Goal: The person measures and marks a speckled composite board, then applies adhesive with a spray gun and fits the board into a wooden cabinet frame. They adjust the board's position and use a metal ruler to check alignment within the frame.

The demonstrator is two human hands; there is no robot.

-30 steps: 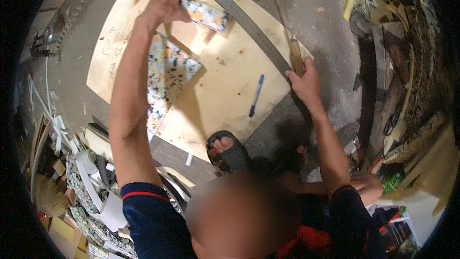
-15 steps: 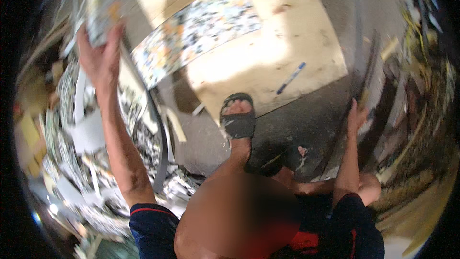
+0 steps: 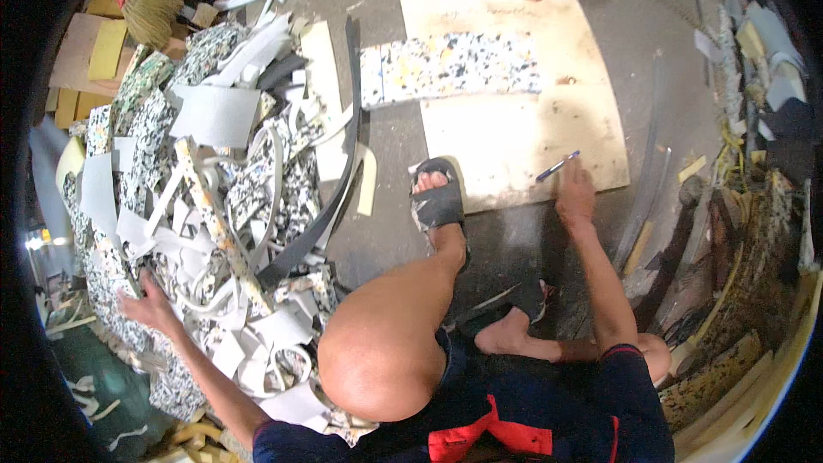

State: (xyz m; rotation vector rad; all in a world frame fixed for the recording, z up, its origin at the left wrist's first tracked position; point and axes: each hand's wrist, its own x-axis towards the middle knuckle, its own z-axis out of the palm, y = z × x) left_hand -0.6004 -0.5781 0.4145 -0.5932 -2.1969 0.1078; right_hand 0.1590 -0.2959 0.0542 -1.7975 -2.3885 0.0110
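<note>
My left hand [image 3: 153, 304] is low over the scrap pile at the left, fingers apart and holding nothing that I can see. Near it lies a long speckled foam strip [image 3: 221, 227], on top of other scraps. My right hand [image 3: 577, 195] reaches to the lower right part of a pale wooden board [image 3: 506, 141]. Its stretched fingers are at the upper end of a blue pen [image 3: 555, 167]; whether they touch it I cannot tell. A flat rectangle of multicoloured speckled foam [image 3: 463, 64] rests partly on the board, its left end beyond the board's edge.
White and speckled foam offcuts [image 3: 214, 111] heap up at the left. A dark curved strip [image 3: 330, 214] runs along the heap's edge. A straw broom [image 3: 153, 7] lies at the upper left. My sandalled foot [image 3: 437, 197] stands beside the board; more scraps [image 3: 716, 231] line the right side.
The speckled foam piece has left my left hand, which has moved down to the scrap pile. My right hand has come over to the pen on the board. The view has shifted.
</note>
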